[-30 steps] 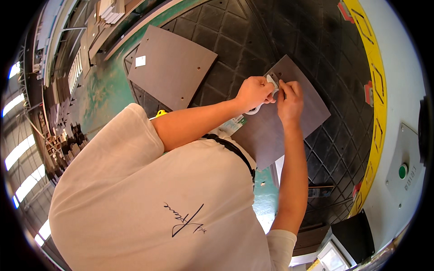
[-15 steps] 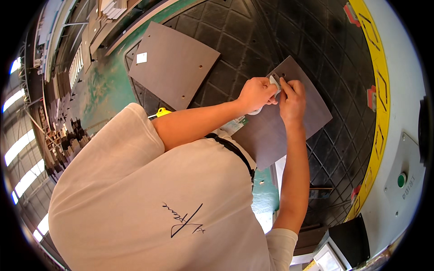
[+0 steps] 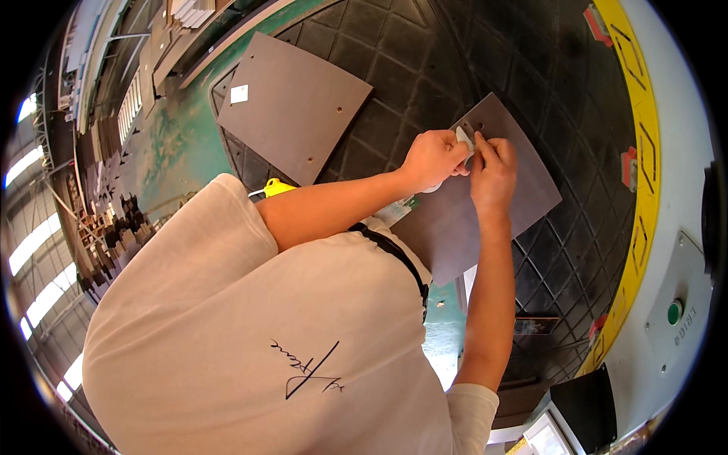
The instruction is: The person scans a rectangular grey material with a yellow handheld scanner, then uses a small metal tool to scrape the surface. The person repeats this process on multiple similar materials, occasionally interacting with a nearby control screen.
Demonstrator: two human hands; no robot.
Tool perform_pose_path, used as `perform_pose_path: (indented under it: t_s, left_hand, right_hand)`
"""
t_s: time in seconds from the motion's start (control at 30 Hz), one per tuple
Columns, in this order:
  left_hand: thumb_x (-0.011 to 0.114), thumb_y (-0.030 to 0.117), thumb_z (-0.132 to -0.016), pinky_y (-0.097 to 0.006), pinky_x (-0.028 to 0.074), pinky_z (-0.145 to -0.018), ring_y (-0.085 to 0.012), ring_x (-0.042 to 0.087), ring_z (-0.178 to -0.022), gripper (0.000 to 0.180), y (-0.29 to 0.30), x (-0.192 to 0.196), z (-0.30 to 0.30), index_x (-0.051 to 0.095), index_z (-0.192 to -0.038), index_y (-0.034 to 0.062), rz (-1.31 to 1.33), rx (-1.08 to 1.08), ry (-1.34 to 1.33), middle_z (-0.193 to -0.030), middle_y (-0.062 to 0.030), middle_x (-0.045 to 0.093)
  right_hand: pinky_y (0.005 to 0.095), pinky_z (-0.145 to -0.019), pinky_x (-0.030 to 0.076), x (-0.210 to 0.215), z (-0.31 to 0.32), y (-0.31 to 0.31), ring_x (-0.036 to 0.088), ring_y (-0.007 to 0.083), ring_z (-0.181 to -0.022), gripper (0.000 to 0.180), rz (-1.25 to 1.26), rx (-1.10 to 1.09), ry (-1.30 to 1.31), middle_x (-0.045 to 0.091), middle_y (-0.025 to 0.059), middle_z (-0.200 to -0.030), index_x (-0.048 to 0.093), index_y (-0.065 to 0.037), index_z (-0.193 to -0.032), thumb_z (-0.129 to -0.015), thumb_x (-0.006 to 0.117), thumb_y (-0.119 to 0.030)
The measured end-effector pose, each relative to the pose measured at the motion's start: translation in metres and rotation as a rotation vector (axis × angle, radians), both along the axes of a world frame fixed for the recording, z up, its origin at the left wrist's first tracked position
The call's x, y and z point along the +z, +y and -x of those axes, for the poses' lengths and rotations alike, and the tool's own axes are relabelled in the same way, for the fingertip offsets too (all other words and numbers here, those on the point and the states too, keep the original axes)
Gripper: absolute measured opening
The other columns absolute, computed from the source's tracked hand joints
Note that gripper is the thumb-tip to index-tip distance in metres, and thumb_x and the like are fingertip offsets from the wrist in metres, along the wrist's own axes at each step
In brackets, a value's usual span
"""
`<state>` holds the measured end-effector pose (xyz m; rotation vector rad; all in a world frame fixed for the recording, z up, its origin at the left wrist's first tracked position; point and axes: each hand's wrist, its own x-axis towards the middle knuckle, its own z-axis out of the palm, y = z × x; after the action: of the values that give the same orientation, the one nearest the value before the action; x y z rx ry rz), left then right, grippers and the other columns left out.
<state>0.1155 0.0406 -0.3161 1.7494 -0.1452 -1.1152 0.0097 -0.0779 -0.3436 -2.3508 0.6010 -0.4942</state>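
Observation:
Both hands meet over a grey-brown panel (image 3: 523, 182) with small holes near its far corner. My left hand (image 3: 436, 161) is closed on a small white and grey strip (image 3: 465, 142), which pokes up between its fingers and my right hand. Part of a white curved edge shows under the left palm. My right hand (image 3: 494, 173) pinches at the strip from the other side, index finger and thumb close together. Exactly what its fingertips hold is hidden. Nearer my waist, a white and green piece (image 3: 396, 211) lies at the panel's left edge, partly behind my left forearm.
A second grey-brown panel (image 3: 296, 102) with a white label (image 3: 240, 94) lies on the black ribbed surface (image 3: 394, 72) to the left. A yellow object (image 3: 278, 186) shows beside my left arm. Rightward runs a yellow rail (image 3: 643, 152) with a machine housing and green button (image 3: 675, 312).
The hands stay together at the strip and shift only slightly to the right in the picture, as the panels do. The right fingers have bent a little. No grip has visibly changed.

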Motion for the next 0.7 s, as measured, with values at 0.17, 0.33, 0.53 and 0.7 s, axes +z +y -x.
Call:
perform_pose_path:
  t_s: [0.17, 0.33, 0.53, 0.7]
  left_hand:
    - [0.061, 0.022, -0.097, -0.027, 0.059, -0.065, -0.0191, 0.079, -0.076, 0.029, 0.000, 0.001, 0.002, 0.067, -0.086, -0.0041, 0.006, -0.008, 0.001, -0.076, -0.0118, 0.074]
    - [0.062, 0.023, -0.097, -0.028, 0.059, -0.065, -0.0195, 0.079, -0.076, 0.029, 0.002, 0.000, 0.003, 0.067, -0.086, -0.0042, 0.027, 0.015, 0.009, -0.076, -0.0118, 0.074]
    - [0.063, 0.023, -0.096, -0.028, 0.059, -0.065, -0.0189, 0.079, -0.076, 0.029, 0.004, 0.004, 0.002, 0.066, -0.086, -0.0045, 0.010, -0.015, 0.024, -0.077, -0.0118, 0.074]
    - [0.063, 0.023, -0.097, -0.028, 0.059, -0.066, -0.0184, 0.079, -0.075, 0.030, 0.003, -0.001, 0.002, 0.068, -0.088, -0.0047, -0.006, -0.004, 0.013, -0.074, -0.0104, 0.073]
  right_hand:
    - [0.0415, -0.083, 0.053, -0.002, -0.001, -0.013, 0.062, 0.0273, -0.094, 0.033, -0.010, 0.075, -0.002, 0.062, 0.0067, -0.096, 0.078, -0.005, -0.114, -0.083, 0.073, 0.004]
    - [0.0422, -0.082, 0.053, 0.003, -0.001, -0.005, 0.062, 0.0286, -0.094, 0.032, -0.030, 0.079, 0.010, 0.062, 0.0068, -0.097, 0.078, -0.005, -0.115, -0.084, 0.072, 0.003]
    - [0.0436, -0.079, 0.053, 0.004, -0.008, -0.006, 0.063, 0.0294, -0.094, 0.032, -0.005, 0.086, 0.037, 0.062, 0.0072, -0.099, 0.077, -0.006, -0.116, -0.086, 0.071, 0.002]
    - [0.0437, -0.079, 0.053, -0.001, -0.016, -0.022, 0.064, 0.0287, -0.095, 0.029, -0.020, -0.023, 0.024, 0.063, 0.0067, -0.100, 0.078, -0.007, -0.115, -0.088, 0.071, 0.000]
